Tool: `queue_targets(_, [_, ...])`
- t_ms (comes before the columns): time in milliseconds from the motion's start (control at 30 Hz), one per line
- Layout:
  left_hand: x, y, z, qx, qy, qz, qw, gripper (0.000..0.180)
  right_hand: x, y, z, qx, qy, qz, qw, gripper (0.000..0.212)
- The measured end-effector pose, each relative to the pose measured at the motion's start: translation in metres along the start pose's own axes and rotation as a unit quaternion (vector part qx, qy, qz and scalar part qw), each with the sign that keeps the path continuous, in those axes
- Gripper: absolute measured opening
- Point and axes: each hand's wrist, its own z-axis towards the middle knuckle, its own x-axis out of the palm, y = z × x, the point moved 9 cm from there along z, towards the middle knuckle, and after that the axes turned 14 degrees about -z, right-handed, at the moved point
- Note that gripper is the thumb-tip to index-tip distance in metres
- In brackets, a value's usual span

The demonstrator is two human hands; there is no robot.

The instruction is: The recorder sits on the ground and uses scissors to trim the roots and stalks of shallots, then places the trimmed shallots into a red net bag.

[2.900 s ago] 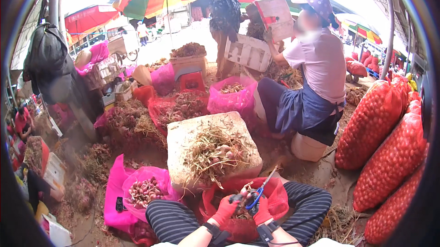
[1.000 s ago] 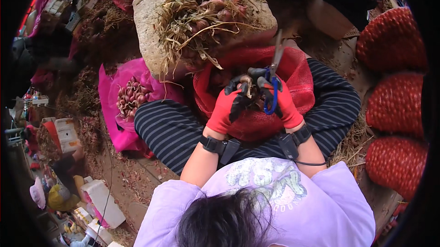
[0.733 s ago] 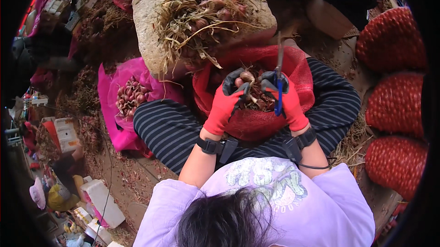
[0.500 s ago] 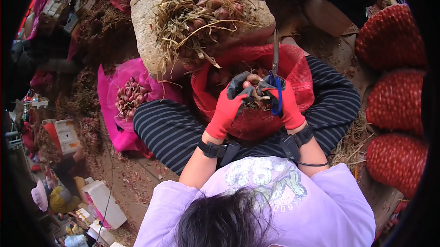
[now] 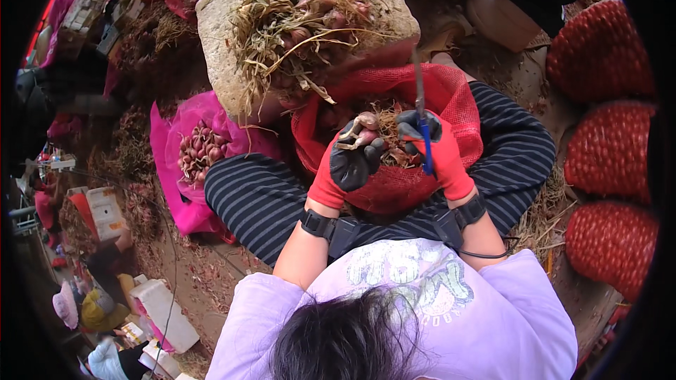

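Note:
My left hand (image 5: pixel 350 163), in a red glove with a dark palm, is turned palm up and closed around a few shallots (image 5: pixel 367 128) with dry roots or stems. Scissors (image 5: pixel 424 130) with blue handles are gripped in my right hand (image 5: pixel 445 151), blades pointing away from me. Both hands are over an open red mesh sack (image 5: pixel 461 109) between my legs, with dry trimmings (image 5: pixel 400 156) in it. Beyond the sack, a pale block (image 5: pixel 220 38) bears a heap of shallots with dry leaves (image 5: pixel 282 35).
On the left, a pink mesh bag (image 5: pixel 165 169) holds loose shallots (image 5: pixel 202 151). Several filled red mesh sacks (image 5: pixel 609 151) line the right side. White foam boxes (image 5: pixel 165 313) and other people are at the far left. Dry stalks (image 5: pixel 539 221) litter the ground.
My hands have moved apart. The left has turned palm up and shifted left with the shallots. The right stays near the same spot, with the scissors turned slightly.

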Motion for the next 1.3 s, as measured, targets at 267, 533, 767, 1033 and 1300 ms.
queue_targets(267, [-0.019,-0.026,-0.014,0.19,-0.066,0.553,0.809,0.013,0.021,0.053,-0.01,-0.34,-0.113,-0.448,0.819,0.026])
queue_targets(533, [0.0,-0.012,-0.012,0.116,-0.105,0.386,0.909,0.014,-0.013,-0.01,0.013,-0.129,-0.113,-0.267,0.948,0.028])
queue_targets(767, [-0.009,-0.023,-0.014,0.138,-0.196,0.464,0.853,0.02,0.001,0.016,-0.003,-0.196,-0.07,-0.17,0.963,0.042])
queue_targets(1033, [0.021,-0.031,-0.015,0.236,-0.106,0.568,0.781,0.03,-0.005,-0.028,0.017,-0.01,0.009,0.082,0.997,0.039])
queue_targets(1300, [0.037,-0.024,-0.014,0.234,-0.07,0.651,0.719,0.047,0.003,-0.032,0.011,0.026,0.03,0.077,0.996,0.029])
